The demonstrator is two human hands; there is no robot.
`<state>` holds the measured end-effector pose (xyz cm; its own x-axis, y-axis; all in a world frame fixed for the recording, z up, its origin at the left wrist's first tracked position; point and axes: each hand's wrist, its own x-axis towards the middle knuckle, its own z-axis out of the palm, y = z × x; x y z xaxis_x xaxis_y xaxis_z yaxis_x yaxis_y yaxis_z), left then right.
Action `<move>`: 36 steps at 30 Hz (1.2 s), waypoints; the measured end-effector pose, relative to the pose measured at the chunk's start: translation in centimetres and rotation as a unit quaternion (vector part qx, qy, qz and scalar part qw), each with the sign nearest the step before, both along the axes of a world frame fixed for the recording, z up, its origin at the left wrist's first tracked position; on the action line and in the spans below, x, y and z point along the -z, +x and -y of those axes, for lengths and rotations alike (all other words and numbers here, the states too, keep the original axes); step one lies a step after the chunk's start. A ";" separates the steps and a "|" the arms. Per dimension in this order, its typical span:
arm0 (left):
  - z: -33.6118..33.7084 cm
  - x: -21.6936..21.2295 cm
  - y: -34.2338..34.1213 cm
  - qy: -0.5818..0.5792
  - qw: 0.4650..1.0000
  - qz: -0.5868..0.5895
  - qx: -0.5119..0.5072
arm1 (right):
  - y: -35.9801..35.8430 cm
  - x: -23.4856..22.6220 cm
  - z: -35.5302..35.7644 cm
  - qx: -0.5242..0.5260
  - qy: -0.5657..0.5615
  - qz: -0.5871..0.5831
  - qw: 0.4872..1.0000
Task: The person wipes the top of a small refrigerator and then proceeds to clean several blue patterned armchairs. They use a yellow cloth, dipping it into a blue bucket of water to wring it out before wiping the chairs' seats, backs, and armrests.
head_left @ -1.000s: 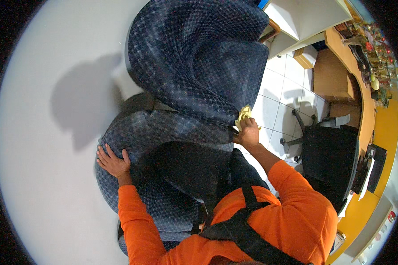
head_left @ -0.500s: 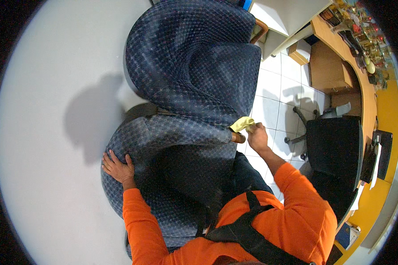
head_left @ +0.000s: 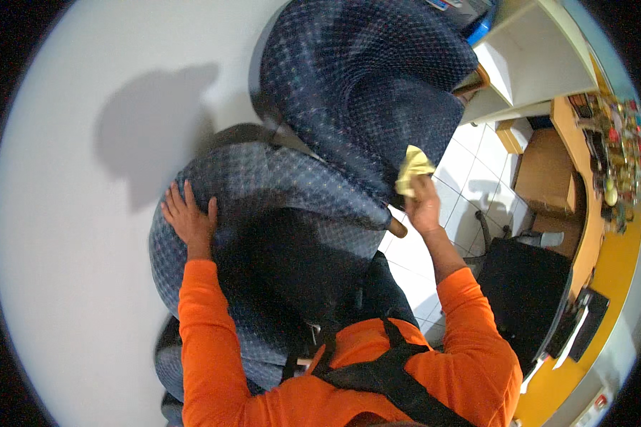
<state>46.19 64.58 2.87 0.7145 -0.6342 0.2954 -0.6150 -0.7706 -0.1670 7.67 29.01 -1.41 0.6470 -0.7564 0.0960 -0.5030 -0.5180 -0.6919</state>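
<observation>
Yellow cloth is up in the right hand, pinched at its lower edge between closed fingers, and overlaps the front corner of the far blue armchair in view; can't tell if touching. Limp, bunched; loose tip points away from the person, long axis roughly the same way, fingers to tip. For good cloth work, I'd spread it flat under the fingers, press evenly and brace with the other hand. Just below is the wooden arm end of the near blue armchair. Left hand open, fingers spread on that chair's back, gripping nothing. Farther right: tiled floor, black swivel chair, yellow-topped bench.
</observation>
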 end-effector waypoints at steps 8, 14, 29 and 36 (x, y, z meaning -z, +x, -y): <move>-0.4 -0.2 0.1 -0.020 1.000 -0.021 -0.007 | 4.3 -1.2 -2.6 -0.327 -0.204 -0.316 0.867; -1.1 0.7 0.5 -0.021 0.999 -0.031 -0.024 | -4.7 -1.3 -0.8 -0.365 -0.217 -0.424 0.800; -1.1 -0.3 0.5 0.027 0.994 -0.083 -0.062 | 22.0 -6.2 -1.2 -0.527 -0.371 -0.173 0.745; -1.4 0.4 0.6 -0.030 0.996 -0.069 -0.045 | 24.9 -8.7 6.5 -0.693 -0.363 -0.161 0.601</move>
<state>46.74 66.01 2.44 0.8042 -0.5498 0.2257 -0.5567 -0.8299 -0.0381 32.52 22.53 7.26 0.6811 0.6972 -0.2236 0.7133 -0.7007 -0.0124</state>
